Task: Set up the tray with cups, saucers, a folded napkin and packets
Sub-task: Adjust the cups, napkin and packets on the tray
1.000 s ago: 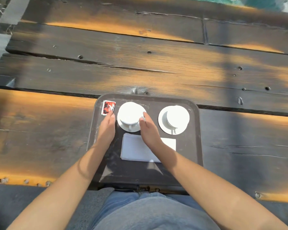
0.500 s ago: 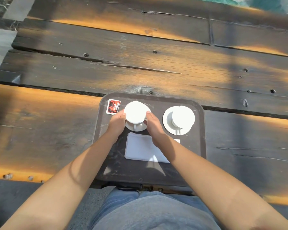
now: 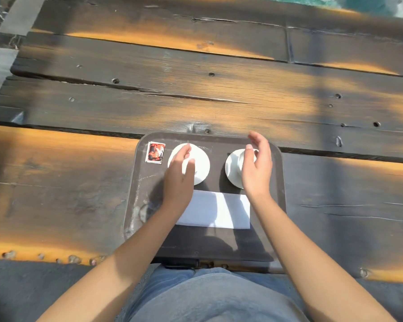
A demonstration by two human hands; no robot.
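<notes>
A dark brown tray [image 3: 143, 196] lies on the wooden table at its near edge. At the tray's far left corner is a red and white packet [image 3: 155, 152]. Next to it a white saucer [image 3: 203, 164] bears a white cup, mostly hidden under my left hand [image 3: 179, 176], which is over it with fingers straight. A second saucer [image 3: 230, 169] carries a white cup [image 3: 240, 159], and my right hand [image 3: 257, 167] hovers open over its right side, holding nothing. A folded white napkin [image 3: 219, 210] lies flat in front of both saucers.
The table is made of dark, worn wooden planks [image 3: 196, 94] with gaps and screw holes, partly lit by sun. My lap in blue jeans [image 3: 207, 296] sits against the table's near edge, just below the tray.
Both hands have let go of the left cup. My right hand has moved right, over the right cup. My left hand has opened and stays over the left cup.
</notes>
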